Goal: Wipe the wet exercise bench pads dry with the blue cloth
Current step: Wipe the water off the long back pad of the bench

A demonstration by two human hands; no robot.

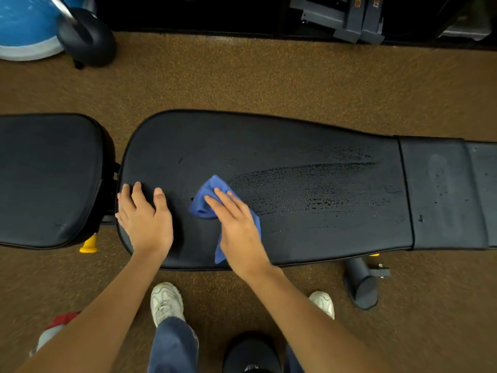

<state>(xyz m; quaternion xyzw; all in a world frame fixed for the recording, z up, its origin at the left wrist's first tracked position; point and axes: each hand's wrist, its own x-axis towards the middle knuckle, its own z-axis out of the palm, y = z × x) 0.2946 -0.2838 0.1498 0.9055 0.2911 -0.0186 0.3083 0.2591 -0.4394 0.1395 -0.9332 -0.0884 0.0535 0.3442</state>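
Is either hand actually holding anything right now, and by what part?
Nothing is gripped. The right hand presses flat on the middle of the blue cloth; the left hand rests open on the bench pad.

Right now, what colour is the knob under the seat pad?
Yellow knob, seen in the head view.
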